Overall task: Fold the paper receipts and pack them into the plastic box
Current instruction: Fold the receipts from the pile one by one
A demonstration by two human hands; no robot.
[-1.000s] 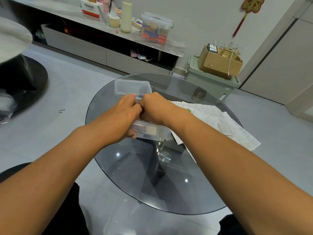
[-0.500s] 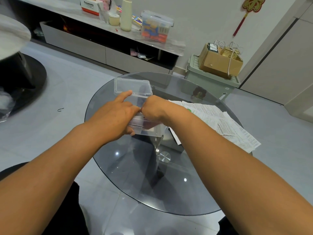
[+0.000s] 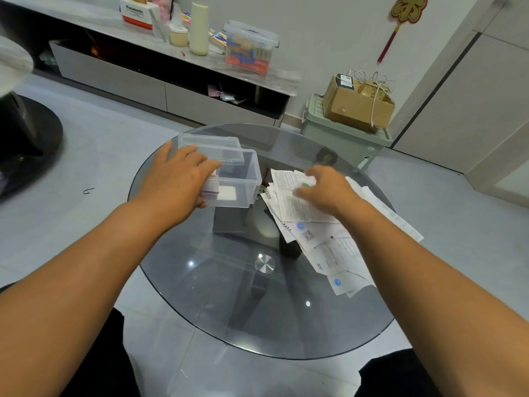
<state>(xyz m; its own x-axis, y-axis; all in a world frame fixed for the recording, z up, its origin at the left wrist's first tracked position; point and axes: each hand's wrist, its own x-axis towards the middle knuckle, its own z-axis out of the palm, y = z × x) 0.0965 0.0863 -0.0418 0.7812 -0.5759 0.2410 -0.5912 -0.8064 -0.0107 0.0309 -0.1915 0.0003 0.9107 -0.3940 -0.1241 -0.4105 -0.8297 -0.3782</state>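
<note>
A clear plastic box stands on the round glass table, its lid tipped open at the back. Folded white receipts lie inside on its floor. My left hand rests on the box's left end, fingers spread fairly straight over the rim and thumb against the near wall. To the right of the box lies a loose pile of unfolded paper receipts. My right hand, blurred, hovers over the pile's far end with loosely bent fingertips touching the top sheet.
The table's near edge curves just in front of my knees. Beyond the table stand a green crate with a cardboard box and a low cabinet carrying bottles and a storage tub. A dark pedestal base sits at the left.
Both hands were together at the box, pushing a folded receipt in. My right hand has moved right onto the receipt pile; my left hand has spread out over the box's left end.
</note>
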